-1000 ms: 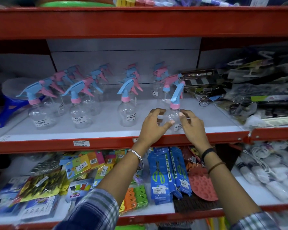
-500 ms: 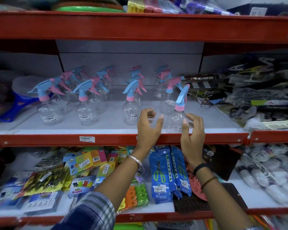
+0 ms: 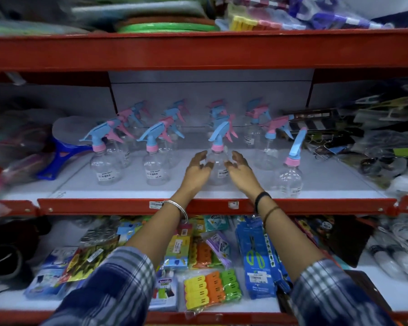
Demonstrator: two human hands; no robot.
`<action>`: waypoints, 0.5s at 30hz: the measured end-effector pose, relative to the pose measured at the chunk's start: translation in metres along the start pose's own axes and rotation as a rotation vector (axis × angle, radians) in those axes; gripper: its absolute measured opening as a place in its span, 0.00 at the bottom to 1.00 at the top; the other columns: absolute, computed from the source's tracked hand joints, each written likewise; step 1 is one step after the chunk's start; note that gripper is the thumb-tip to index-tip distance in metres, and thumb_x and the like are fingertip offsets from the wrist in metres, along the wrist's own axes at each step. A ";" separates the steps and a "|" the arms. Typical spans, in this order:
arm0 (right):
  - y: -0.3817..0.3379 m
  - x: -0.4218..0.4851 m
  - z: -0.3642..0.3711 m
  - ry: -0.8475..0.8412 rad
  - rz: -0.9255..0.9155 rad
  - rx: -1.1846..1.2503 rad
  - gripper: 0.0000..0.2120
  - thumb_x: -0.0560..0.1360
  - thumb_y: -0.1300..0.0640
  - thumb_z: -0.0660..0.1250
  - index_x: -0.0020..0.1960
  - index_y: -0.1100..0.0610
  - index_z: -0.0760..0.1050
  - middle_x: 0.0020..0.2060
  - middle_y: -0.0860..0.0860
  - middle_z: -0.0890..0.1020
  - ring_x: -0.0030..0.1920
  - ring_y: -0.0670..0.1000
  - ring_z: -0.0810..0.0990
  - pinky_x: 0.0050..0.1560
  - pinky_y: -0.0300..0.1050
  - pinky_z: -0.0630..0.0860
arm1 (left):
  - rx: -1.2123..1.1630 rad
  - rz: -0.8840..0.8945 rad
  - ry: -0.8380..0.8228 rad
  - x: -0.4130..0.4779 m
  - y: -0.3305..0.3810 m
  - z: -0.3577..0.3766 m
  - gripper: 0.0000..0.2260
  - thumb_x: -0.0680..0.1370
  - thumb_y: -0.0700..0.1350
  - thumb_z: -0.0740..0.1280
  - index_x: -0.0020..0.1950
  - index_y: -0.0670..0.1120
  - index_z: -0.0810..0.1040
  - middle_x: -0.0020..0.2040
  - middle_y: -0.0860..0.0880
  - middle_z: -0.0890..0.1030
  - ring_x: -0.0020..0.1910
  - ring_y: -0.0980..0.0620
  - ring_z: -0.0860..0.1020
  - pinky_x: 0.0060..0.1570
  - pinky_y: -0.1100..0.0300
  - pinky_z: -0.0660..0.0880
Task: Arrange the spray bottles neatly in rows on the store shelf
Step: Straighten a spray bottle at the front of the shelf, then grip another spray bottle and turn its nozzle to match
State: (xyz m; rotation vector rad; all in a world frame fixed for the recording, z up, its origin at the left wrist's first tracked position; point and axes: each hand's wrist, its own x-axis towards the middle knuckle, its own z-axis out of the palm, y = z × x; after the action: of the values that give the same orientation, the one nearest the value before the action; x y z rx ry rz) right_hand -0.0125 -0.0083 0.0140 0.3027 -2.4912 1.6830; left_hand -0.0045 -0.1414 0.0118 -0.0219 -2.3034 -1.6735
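Several clear spray bottles with blue and pink trigger heads stand in rows on the white middle shelf [image 3: 245, 192]. My left hand [image 3: 196, 171] and my right hand [image 3: 242, 169] flank the third front-row bottle [image 3: 218, 164], fingers spread, just beside its body and holding nothing. The front right bottle [image 3: 290, 175] with a blue trigger and pink collar stands alone near the shelf's front edge. Two more front bottles [image 3: 104, 165] [image 3: 154, 165] stand to the left.
A red shelf lip [image 3: 212, 205] runs under my wrists. Packaged goods [image 3: 375, 147] crowd the shelf's right end, a blue plastic item [image 3: 57, 158] the left. The lower shelf holds clip packs [image 3: 212, 288] and scissor packs [image 3: 257, 262]. A red upper shelf beam [image 3: 198, 50] hangs overhead.
Both hands let go of the front right bottle and moved left, now flanking the third front-row bottle. The view shifted closer and downward.
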 end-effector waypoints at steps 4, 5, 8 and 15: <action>-0.006 -0.003 0.001 0.003 -0.049 0.000 0.21 0.78 0.54 0.60 0.70 0.56 0.65 0.69 0.55 0.71 0.66 0.55 0.72 0.64 0.44 0.67 | 0.005 0.072 -0.020 -0.006 0.000 -0.010 0.16 0.77 0.43 0.65 0.64 0.44 0.72 0.63 0.44 0.76 0.60 0.48 0.76 0.56 0.61 0.71; -0.007 -0.005 0.001 0.023 -0.062 -0.006 0.20 0.77 0.54 0.62 0.68 0.57 0.67 0.67 0.56 0.73 0.64 0.55 0.74 0.63 0.45 0.69 | 0.005 0.082 -0.022 -0.008 0.001 -0.012 0.16 0.76 0.43 0.66 0.63 0.43 0.73 0.62 0.44 0.77 0.60 0.49 0.75 0.55 0.62 0.70; -0.008 -0.017 -0.002 0.065 -0.102 -0.020 0.19 0.76 0.55 0.64 0.65 0.59 0.70 0.63 0.57 0.76 0.59 0.55 0.77 0.60 0.48 0.73 | 0.011 0.106 -0.045 -0.018 0.003 -0.017 0.16 0.75 0.44 0.67 0.62 0.42 0.74 0.59 0.45 0.78 0.58 0.52 0.75 0.50 0.69 0.70; -0.007 -0.045 -0.006 0.088 -0.126 -0.024 0.18 0.76 0.53 0.65 0.64 0.58 0.72 0.61 0.54 0.78 0.51 0.50 0.77 0.43 0.32 0.72 | 0.022 0.120 -0.064 -0.045 0.007 -0.024 0.17 0.75 0.46 0.68 0.62 0.44 0.74 0.58 0.47 0.78 0.56 0.53 0.75 0.48 0.66 0.72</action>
State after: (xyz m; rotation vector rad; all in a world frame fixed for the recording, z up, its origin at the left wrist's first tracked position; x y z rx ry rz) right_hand 0.0327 -0.0009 0.0127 0.3661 -2.3746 1.5816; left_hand 0.0457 -0.1545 0.0144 -0.2080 -2.3169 -1.6098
